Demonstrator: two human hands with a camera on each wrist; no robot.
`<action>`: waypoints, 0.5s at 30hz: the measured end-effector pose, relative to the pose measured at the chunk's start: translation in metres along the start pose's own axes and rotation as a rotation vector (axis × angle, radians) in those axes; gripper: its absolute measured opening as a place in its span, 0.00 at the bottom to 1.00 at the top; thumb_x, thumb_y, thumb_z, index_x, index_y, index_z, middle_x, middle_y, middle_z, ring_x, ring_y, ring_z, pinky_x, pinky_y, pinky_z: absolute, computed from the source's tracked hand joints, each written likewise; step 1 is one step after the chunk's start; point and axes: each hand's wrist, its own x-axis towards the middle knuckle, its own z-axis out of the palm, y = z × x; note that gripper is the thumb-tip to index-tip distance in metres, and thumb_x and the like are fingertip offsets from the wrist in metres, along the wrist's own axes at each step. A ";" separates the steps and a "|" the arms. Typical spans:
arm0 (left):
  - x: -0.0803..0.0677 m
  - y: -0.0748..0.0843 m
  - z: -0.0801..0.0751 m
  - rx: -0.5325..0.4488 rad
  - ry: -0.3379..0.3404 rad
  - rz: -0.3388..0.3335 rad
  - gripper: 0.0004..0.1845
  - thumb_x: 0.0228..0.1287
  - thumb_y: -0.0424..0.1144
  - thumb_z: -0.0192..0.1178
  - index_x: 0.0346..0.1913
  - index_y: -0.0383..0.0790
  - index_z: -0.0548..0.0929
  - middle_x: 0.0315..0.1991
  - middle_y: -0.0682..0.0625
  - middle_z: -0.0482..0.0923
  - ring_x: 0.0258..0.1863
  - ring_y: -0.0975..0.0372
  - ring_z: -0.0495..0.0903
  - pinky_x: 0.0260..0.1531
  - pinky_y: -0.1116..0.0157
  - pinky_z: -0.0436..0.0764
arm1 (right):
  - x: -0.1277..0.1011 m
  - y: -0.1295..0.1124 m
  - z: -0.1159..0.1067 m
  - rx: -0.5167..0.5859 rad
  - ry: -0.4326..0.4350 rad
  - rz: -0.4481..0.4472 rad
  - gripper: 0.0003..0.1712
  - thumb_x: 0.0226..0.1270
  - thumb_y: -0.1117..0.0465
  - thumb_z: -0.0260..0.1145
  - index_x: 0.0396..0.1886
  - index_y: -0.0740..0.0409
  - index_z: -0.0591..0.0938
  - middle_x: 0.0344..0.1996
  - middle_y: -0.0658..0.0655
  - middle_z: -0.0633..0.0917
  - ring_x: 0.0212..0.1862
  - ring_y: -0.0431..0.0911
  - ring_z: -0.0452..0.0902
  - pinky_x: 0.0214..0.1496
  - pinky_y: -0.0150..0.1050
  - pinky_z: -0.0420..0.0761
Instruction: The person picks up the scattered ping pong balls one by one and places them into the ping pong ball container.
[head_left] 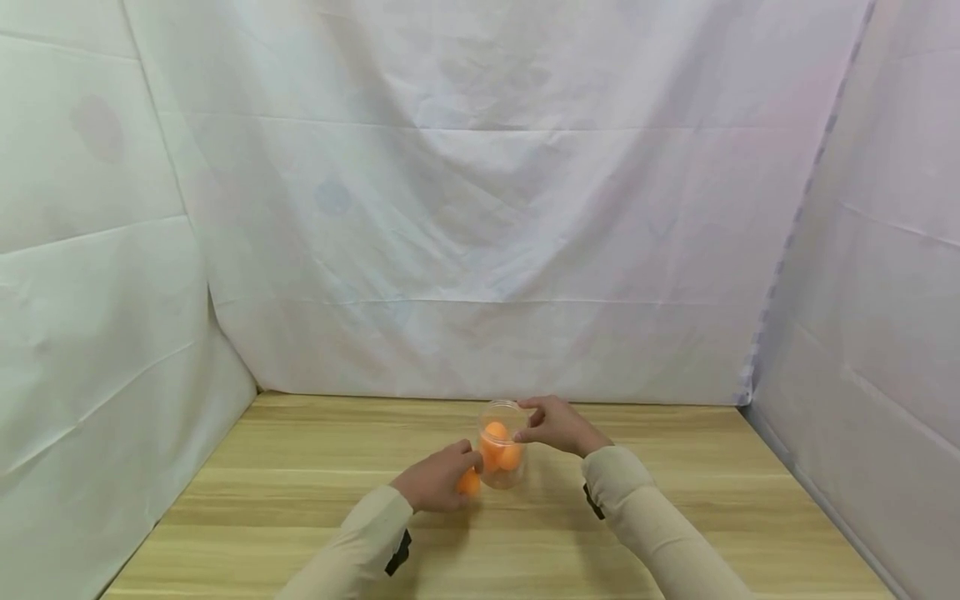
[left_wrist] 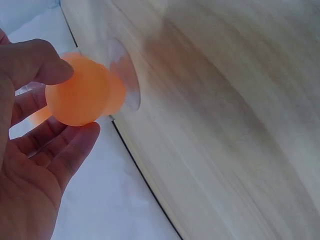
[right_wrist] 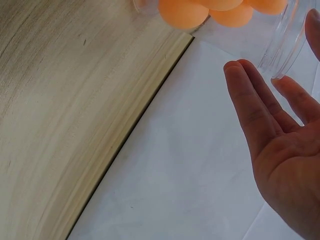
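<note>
A clear plastic jar point(head_left: 501, 450) lies tilted on the wooden table point(head_left: 300, 483) with several orange balls point(head_left: 497, 432) inside. My left hand point(head_left: 459, 473) pinches one more orange ball point(left_wrist: 82, 92) between thumb and fingers, just left of the jar's wall point(left_wrist: 127, 82). My right hand point(head_left: 528, 425) holds the jar at its open rim point(right_wrist: 285, 47). Its fingers point(right_wrist: 250, 95) lie straight under the rim and its thumb is over it. The balls point(right_wrist: 182, 12) in the jar show at the top of the right wrist view.
White cloth point(head_left: 480, 208) hangs behind the table and on both sides. It meets the table's back edge just behind the jar. Bare wood point(head_left: 712, 500) stretches left, right and in front of my hands.
</note>
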 end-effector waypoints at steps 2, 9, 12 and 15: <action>0.000 0.000 -0.002 -0.008 0.003 -0.004 0.18 0.48 0.31 0.67 0.45 0.40 0.77 0.34 0.55 0.65 0.28 0.68 0.65 0.28 0.73 0.69 | 0.001 0.000 0.000 0.001 0.002 0.001 0.34 0.56 0.58 0.73 0.63 0.61 0.74 0.38 0.59 0.84 0.40 0.48 0.81 0.42 0.47 0.82; 0.003 0.004 -0.010 -0.009 0.027 0.044 0.16 0.49 0.28 0.64 0.43 0.40 0.76 0.36 0.53 0.68 0.28 0.68 0.65 0.27 0.74 0.69 | 0.000 0.001 0.001 -0.009 0.000 -0.006 0.36 0.56 0.56 0.73 0.64 0.61 0.74 0.40 0.59 0.84 0.42 0.48 0.80 0.42 0.46 0.82; 0.003 0.006 -0.015 -0.011 0.049 0.079 0.16 0.48 0.28 0.63 0.42 0.39 0.76 0.36 0.52 0.68 0.28 0.68 0.65 0.26 0.73 0.69 | 0.001 0.003 0.001 -0.011 0.000 -0.009 0.36 0.55 0.56 0.73 0.64 0.62 0.73 0.40 0.59 0.84 0.42 0.48 0.80 0.42 0.46 0.82; 0.004 0.007 -0.021 -0.018 0.047 0.072 0.16 0.48 0.27 0.62 0.43 0.38 0.76 0.35 0.52 0.67 0.26 0.67 0.65 0.25 0.73 0.68 | 0.001 0.003 0.001 -0.012 0.002 -0.007 0.36 0.55 0.56 0.73 0.64 0.62 0.74 0.40 0.59 0.84 0.42 0.48 0.80 0.42 0.46 0.82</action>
